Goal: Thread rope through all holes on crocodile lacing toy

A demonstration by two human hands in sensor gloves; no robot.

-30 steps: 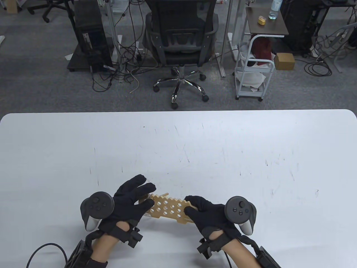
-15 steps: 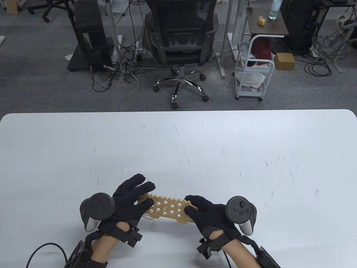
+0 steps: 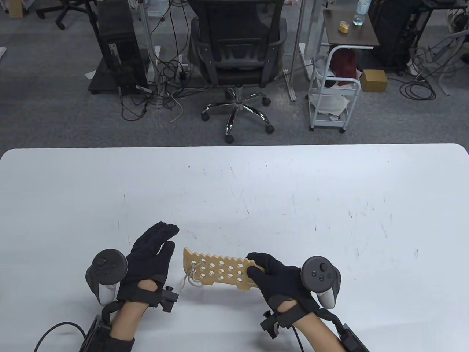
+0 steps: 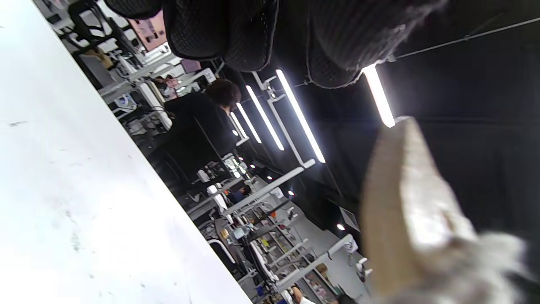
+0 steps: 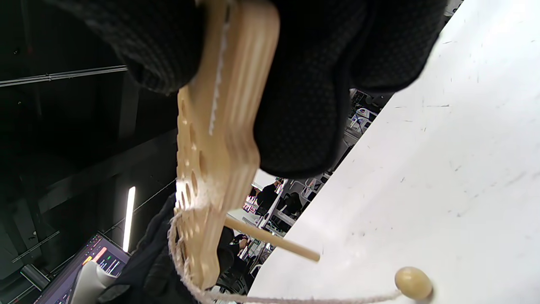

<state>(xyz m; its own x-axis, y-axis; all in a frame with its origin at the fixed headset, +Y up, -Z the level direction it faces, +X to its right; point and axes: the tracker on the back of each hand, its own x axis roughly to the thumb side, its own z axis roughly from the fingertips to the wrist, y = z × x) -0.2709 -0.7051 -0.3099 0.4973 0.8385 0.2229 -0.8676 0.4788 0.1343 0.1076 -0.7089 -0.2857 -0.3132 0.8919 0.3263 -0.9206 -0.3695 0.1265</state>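
My right hand pinches the crocodile board at its right end, held just above the table; long axis runs left twd my left hand, fingers spread, holding nothing, just beside the roped end, so nearer it.

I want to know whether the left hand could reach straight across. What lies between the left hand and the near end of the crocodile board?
In the table view, only bare table separates the left hand from the crocodile board; the rope hangs lower.
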